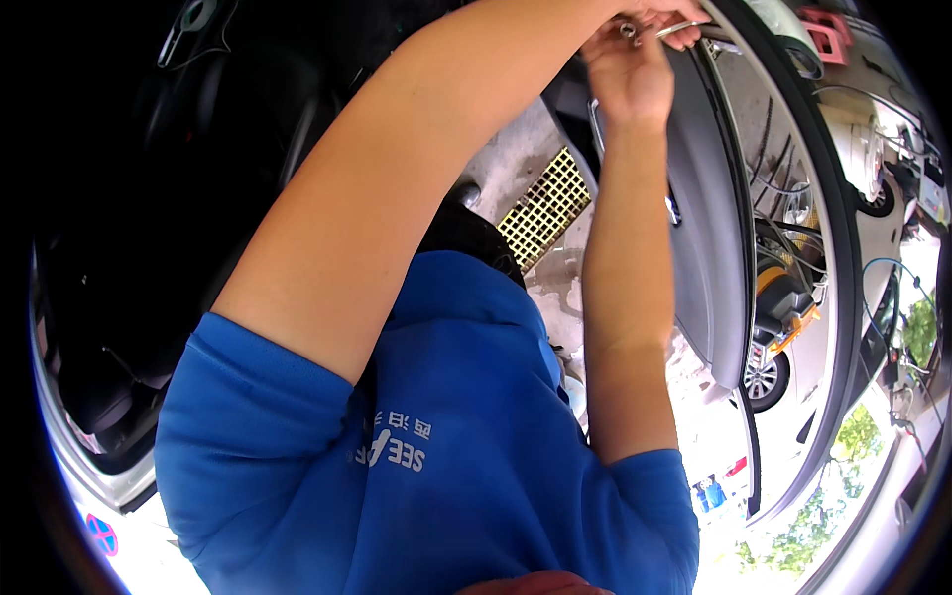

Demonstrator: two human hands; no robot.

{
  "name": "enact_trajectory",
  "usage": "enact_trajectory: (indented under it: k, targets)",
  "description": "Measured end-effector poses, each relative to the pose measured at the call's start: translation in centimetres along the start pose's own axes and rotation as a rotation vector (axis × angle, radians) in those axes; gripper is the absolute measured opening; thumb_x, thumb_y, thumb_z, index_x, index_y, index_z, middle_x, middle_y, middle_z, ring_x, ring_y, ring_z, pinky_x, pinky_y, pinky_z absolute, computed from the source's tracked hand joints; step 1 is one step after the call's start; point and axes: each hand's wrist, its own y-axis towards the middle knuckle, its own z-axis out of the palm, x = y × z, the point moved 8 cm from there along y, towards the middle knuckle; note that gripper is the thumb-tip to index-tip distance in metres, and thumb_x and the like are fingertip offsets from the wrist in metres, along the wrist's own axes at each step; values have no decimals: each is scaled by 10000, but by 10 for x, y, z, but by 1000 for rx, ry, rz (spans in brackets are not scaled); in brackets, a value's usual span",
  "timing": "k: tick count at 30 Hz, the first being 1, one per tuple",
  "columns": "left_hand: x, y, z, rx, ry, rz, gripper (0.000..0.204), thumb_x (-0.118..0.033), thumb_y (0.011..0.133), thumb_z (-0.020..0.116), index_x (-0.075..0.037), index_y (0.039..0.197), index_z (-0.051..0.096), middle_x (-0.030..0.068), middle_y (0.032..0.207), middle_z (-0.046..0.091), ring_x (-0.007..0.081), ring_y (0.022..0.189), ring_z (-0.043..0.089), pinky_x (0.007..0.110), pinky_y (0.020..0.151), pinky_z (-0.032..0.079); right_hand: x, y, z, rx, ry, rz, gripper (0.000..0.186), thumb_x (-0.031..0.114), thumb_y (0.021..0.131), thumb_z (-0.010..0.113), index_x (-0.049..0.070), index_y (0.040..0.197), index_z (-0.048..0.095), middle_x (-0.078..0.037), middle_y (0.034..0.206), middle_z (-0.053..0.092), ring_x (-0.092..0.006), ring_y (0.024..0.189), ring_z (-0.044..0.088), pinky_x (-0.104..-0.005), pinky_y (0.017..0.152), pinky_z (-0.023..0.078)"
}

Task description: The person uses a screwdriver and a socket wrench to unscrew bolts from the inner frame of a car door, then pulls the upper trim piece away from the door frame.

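Observation:
Both hands meet at the top right of the view, beside the upper end of a grey car door panel (709, 218). My left hand (676, 14) comes across from the left, partly cut off by the upper edge. Its bent fingers are closed about a slim silver metal rod (678, 30), whose kind I cannot make out. Just below, my right hand (625, 74) has its palm up and its fingers curled. By its fingertips shows a small metal piece with a round end (627, 31); whether it joins the rod is unclear.
The door's dark frame (831, 218) curves along the right. A dark car interior (99, 297) fills the left. Below lies a yellow floor grating (545, 208). Beyond the door are a red crate (825, 36), an orange-and-black machine (783, 302), hoses and parked white cars (878, 149).

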Motion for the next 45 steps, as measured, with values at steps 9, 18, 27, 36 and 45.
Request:
enact_trajectory:
  k: [9,18,27,36,45]
  targets:
    - [-11,-12,17,-17,-4,-113,325,-149,869,615,8,1142,534,180,903,613,291,783,636,418,739,557,-18,23,-23,309,328,-33,154,220,932,501,92,1012,527,-7,852,521,-123,704,469,-246,598,396]
    - [-7,-7,13,121,-40,-233,241,-144,905,564,13,1089,555,167,1007,629,307,940,639,417,798,549,0,22,-28,-362,-429,-329,80,104,928,481,26,924,497,-74,766,582,-182,630,554,-344,592,473]
    - [-7,1,15,112,-107,-225,152,-66,900,546,24,1018,580,91,863,594,174,750,585,281,648,522,32,-2,-16,-361,-882,-340,193,162,884,527,-30,864,524,-236,731,600,-424,690,578,-461,641,455]
    - [-3,14,9,143,-174,-274,147,2,868,555,6,1009,594,140,942,627,226,843,631,321,741,552,41,1,-17,-522,-1040,-170,248,271,845,577,27,857,616,-125,751,622,-248,648,609,-387,570,488]
    - [2,25,-8,274,-115,-290,199,-20,879,538,30,1067,578,169,1045,619,263,946,621,364,869,524,9,10,-11,-128,-98,-238,148,185,845,635,60,887,567,-47,759,587,-141,640,578,-279,550,476]
